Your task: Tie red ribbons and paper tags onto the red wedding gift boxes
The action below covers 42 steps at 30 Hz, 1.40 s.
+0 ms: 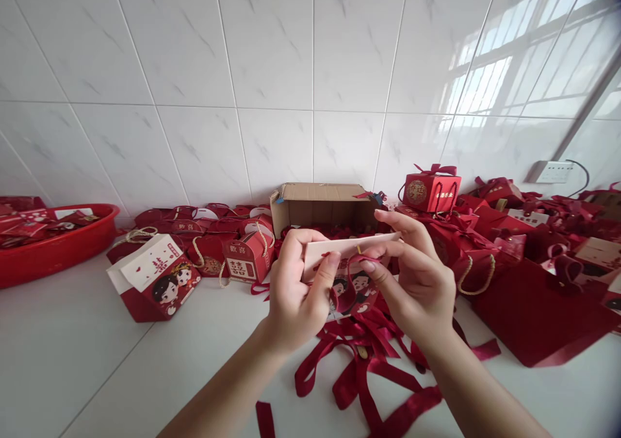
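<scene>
- Loose dark red satin ribbons (369, 399) heaped on the white tabletop (58, 347), below the hands.
- Left hand (301, 289): gripping the white-and-red cardboard gift box (363, 289) by its left side, thumb on front, fingers curled behind.
- Gift box sits between both hands, above the ribbon heap, cartoon faces toward camera.
- Right hand (417, 283): thumb and fingertips pinching a narrow dark red ribbon strip (347, 305), which loops down the box front.
- Left of hands, well apart: white-and-red cartoon-printed cardboard box (155, 276), tilted.
- Beyond hands: open brown cardboard carton (320, 192).
- Back: white marbled tile wall (272, 50).
</scene>
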### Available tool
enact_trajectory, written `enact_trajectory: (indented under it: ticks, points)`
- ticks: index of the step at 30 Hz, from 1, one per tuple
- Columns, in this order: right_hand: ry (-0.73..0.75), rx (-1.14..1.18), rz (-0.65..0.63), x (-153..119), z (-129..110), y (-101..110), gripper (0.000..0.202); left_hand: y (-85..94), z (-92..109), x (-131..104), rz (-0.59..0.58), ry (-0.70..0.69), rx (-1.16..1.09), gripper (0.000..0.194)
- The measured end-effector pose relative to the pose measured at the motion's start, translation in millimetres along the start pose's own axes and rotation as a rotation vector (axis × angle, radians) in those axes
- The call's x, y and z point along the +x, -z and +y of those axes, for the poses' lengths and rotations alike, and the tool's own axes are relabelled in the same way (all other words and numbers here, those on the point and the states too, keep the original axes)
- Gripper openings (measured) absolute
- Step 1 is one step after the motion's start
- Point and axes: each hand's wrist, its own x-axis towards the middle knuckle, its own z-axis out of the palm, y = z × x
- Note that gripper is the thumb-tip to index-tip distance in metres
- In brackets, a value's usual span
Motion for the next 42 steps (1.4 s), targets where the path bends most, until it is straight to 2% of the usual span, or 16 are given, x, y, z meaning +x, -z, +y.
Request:
enact_trajectory:
  ticks: [9, 15, 18, 21, 23, 25, 28, 29, 31, 34, 36, 39, 42]
  points:
    - [-0.019, -0.001, -0.022, 1.5, -0.8, -2.7, 0.008, -2.1, 0.2, 3.1, 0.084, -0.093, 0.118, 0.010]
    - [-0.030, 0.002, 0.018, 1.0, 1.0, -3.8, 0.008, -3.3, -1.0, 0.2, 0.035, -0.078, 0.054, 0.010]
    - [-0.018, 0.098, 0.065, -0.5, 5.0, -6.9, 0.016, -4.8, -3.5, -1.6, 0.028, -0.194, 0.057, 0.012]
    - [-0.061, 0.238, 0.051, -1.9, 9.8, -10.2, 0.032, -8.2, -6.9, -2.7, 0.032, -0.322, 0.037, 0.021]
    - [-0.104, 0.222, 0.037, -2.0, 12.0, -10.1, 0.027, -10.5, -9.4, -1.7, 0.009, -0.314, -0.016, 0.030]
    - [-0.121, 0.161, 0.097, -0.7, 13.0, -8.2, 0.020, -10.4, -12.0, 1.8, -0.017, -0.318, -0.014, 0.047]
    - [-0.147, 0.128, 0.201, 2.7, 13.7, -4.0, 0.019, -1.5, -14.8, 10.9, -0.052, -0.425, 0.162, 0.077]
    - [-0.158, 0.126, 0.218, 3.9, 14.1, -2.7, 0.020, 3.8, -14.8, 14.4, -0.073, -0.470, 0.254, 0.080]
    - [-0.173, 0.115, 0.237, 6.0, 15.5, -0.7, 0.020, 15.9, -12.8, 20.8, -0.107, -0.588, 0.425, 0.066]
    - [-0.177, 0.099, 0.241, 8.1, 18.0, 0.7, 0.021, 31.9, -5.3, 27.5, -0.142, -0.735, 0.568, 0.026]
    - [-0.161, 0.091, 0.235, 8.8, 19.2, 0.5, 0.021, 38.4, 0.7, 29.7, -0.228, -0.710, 0.519, 0.017]
    - [-0.129, 0.072, 0.222, 8.8, 19.5, -0.9, 0.021, 43.3, 7.8, 31.4, -0.374, -0.574, 0.374, 0.012]
    - [-0.118, 0.059, 0.204, 8.1, 19.6, -1.7, 0.021, 47.7, 10.4, 32.6, -0.384, -0.515, 0.290, 0.012]
